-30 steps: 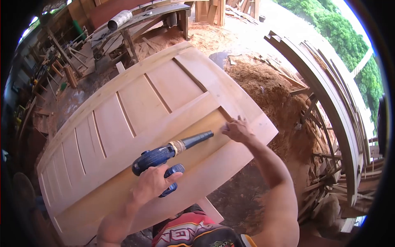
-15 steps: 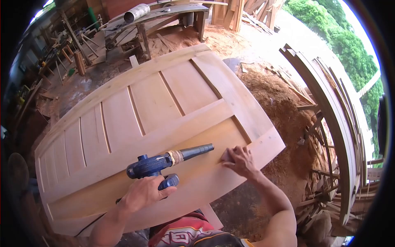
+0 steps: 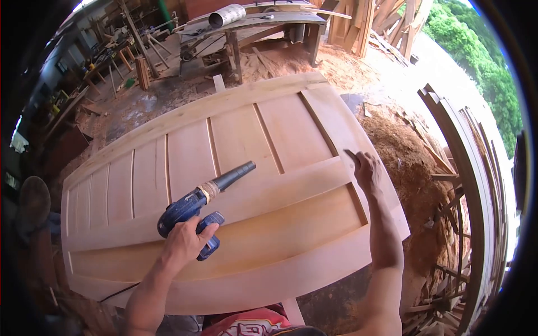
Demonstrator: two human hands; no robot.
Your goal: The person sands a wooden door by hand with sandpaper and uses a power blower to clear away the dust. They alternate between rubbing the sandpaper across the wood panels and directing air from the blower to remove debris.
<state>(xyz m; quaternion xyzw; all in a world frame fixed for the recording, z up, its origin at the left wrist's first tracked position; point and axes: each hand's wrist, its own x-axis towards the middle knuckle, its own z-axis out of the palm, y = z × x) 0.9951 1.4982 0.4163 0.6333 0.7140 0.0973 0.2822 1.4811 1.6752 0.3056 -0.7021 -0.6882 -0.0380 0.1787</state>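
Observation:
A large panelled wooden door (image 3: 246, 210) lies flat in front of me, with narrow grooves between its panels. My left hand (image 3: 186, 241) is wrapped round the handle of a blue blower (image 3: 182, 211), whose black nozzle points up and to the right over the door. Tape is wound round the base of the nozzle. Over the door's right part, my right hand (image 3: 367, 169) is closed round a small dark-edged flat piece (image 3: 351, 157), near the corner of the upper right panel.
A workbench (image 3: 263, 21) with a metal cylinder (image 3: 227, 16) stands behind the door. Sawdust (image 3: 406, 168) is heaped to the right, beside long stacked boards (image 3: 471, 185). A cable (image 3: 119, 292) crosses the door's lower left edge. Scrap wood lies about the floor.
My right hand has moved up the door from the lower rail with its piece. The blower has swung left and up, its nozzle tilted more steeply. The view has shifted.

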